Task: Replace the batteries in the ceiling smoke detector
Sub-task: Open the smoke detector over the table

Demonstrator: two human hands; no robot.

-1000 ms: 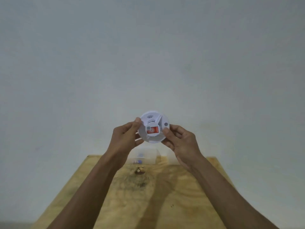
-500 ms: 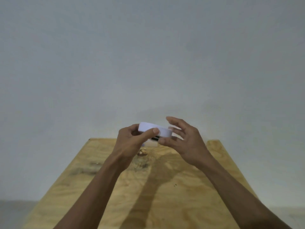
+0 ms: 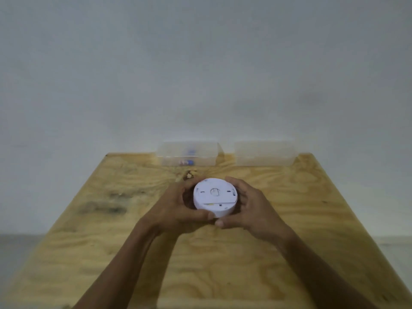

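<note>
The white smoke detector (image 3: 214, 197) is being held over the middle of the plywood table (image 3: 289, 253), cupped from both sides. It's being wrapped on one side by the left hand (image 3: 176, 210), with the thumb laid along the near edge, and on the other by the right hand (image 3: 249, 208), fingers curled around the rim and thumb tucked under the front. So both hands are being closed on it. Whether it's being rested on the wood or held just above can't really be told from this angle.

The flat back plate is being turned up toward the camera, with a round hub in the centre and a couple of small slots beside it.

At the far edge of the table, two clear plastic boxes are being kept against the grey wall (image 3: 200, 63). In the left box (image 3: 188, 153) something small in blue and red is being stored, too blurry to name. Nothing can be made out in the right box (image 3: 265, 153). A dark knot (image 3: 189, 175) in the wood is being partly hidden just behind the detector. Nothing is being blocked between hands and boxes.
</note>
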